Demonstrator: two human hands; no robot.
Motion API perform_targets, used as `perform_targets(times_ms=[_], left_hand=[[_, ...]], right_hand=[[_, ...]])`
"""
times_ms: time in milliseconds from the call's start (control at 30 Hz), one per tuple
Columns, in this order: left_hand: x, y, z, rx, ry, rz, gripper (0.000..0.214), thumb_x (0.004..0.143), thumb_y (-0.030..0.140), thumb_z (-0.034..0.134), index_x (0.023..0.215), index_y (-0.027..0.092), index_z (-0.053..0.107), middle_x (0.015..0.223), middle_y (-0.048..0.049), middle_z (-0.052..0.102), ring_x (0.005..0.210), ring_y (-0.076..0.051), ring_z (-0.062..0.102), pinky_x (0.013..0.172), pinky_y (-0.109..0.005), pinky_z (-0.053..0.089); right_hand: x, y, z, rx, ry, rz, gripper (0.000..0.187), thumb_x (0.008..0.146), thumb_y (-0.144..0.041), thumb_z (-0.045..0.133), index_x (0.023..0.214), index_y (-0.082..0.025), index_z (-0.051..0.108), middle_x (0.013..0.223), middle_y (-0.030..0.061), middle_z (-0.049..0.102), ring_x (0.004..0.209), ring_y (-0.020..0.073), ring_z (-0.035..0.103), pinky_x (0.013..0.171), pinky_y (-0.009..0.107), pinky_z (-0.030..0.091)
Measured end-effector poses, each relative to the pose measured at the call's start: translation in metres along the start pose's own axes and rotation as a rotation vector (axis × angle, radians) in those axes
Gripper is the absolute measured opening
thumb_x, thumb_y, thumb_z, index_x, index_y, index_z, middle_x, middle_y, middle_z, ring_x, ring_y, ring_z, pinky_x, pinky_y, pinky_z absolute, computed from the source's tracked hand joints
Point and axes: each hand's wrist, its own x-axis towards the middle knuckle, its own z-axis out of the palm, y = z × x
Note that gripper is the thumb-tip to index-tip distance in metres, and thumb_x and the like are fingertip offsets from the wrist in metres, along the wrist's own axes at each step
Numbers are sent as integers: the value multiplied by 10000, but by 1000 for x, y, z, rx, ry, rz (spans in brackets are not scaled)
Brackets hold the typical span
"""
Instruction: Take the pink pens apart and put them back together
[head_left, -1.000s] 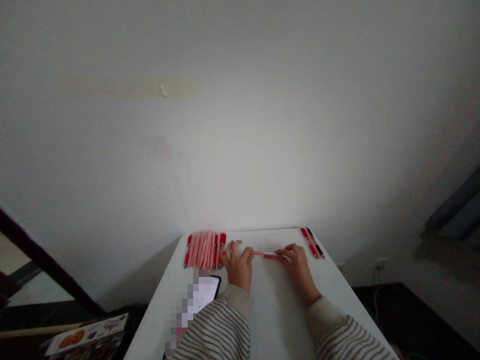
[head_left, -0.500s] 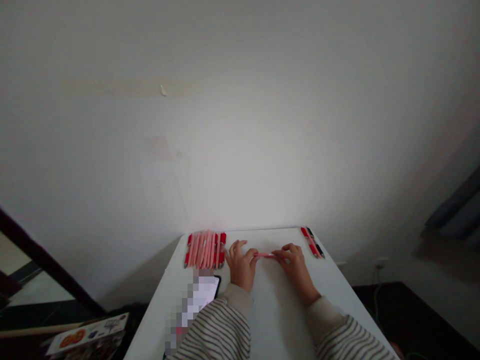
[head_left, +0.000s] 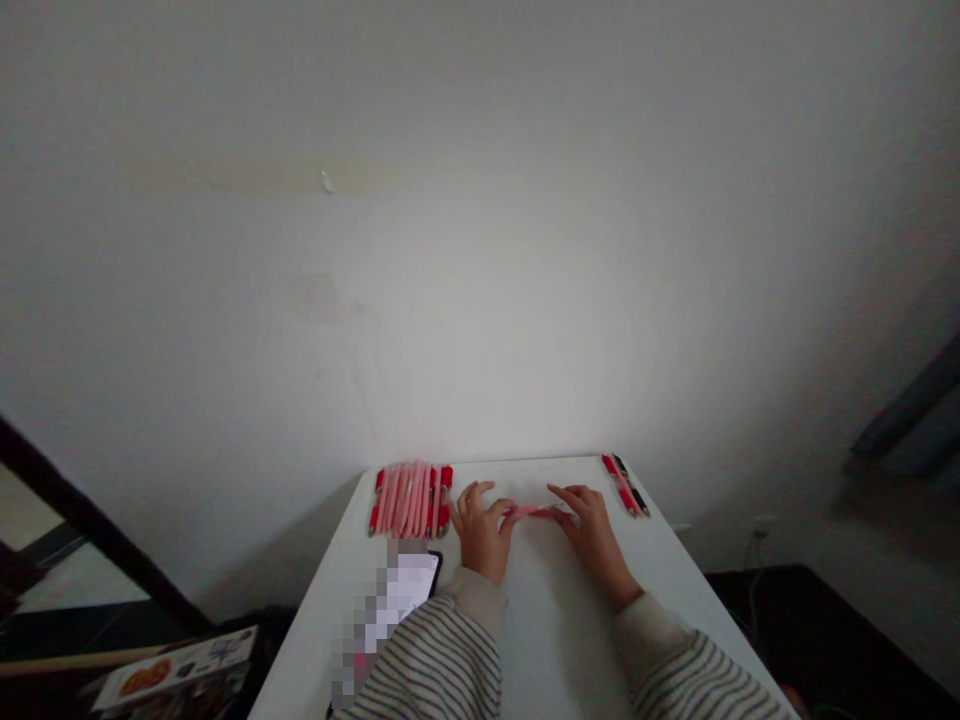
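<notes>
A slim pink pen (head_left: 534, 511) lies sideways between my two hands, low over the white table. At its left end, my left hand (head_left: 484, 540) pinches it between thumb and index finger, the other fingers spread. My right hand (head_left: 592, 535) has its thumb against the right part of the pen, with the index finger raised off it. The pen's right end shows beside that thumb; whether a thin wrapper covers it I cannot make out. To the left of my left hand lies a row of several pink and red pens (head_left: 409, 500).
A red and pink pen (head_left: 619, 485) and a black one (head_left: 638, 500) lie at the right edge of the white table (head_left: 540, 640). A phone (head_left: 405, 600), partly blurred out, lies near my left forearm. The wall (head_left: 525, 300) stands right behind the table.
My right index finger has lifted away from the pen, and more of the pen's right end shows. My left hand stays in place.
</notes>
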Motion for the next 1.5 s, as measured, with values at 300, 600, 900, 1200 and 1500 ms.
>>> perform_targets(times_ms=[300,600,900,1200,1500], left_hand=[[0,-2,1,4,6,19,90,785,315,628,812,307,714,1160,-34,564,1186,-252,427,1073,-582,207],[0,-2,2,-8,-12,12,70,776,301,642,795,304,709,1153,-27,572,1183,-247,427,1069,-572,219],[0,-2,2,21,-27,15,57,751,279,666,784,302,707,1152,-25,582,1190,-259,427,1061,-598,221],[0,-4,3,44,-18,17,80,759,316,658,811,327,718,1154,-18,584,1190,-275,413,1073,-611,183],[0,-1,-1,47,10,2,131,799,358,604,787,302,722,1142,-28,585,1180,-265,417,1085,-596,179]], right_hand=[[0,4,0,28,5,65,232,875,-378,516,859,-234,697,946,75,602,944,231,527,868,391,423],[1,3,1,71,11,75,232,855,-380,538,802,-234,711,921,73,615,922,227,540,860,380,423],[1,3,0,62,-16,103,218,837,-349,549,797,-235,731,973,87,609,971,241,511,908,410,407],[0,3,0,-2,0,96,194,829,-340,560,797,-272,739,994,76,611,988,245,497,908,417,415],[-1,6,0,-109,13,64,242,855,-344,534,1025,-323,704,1056,70,602,1013,251,482,900,421,417]])
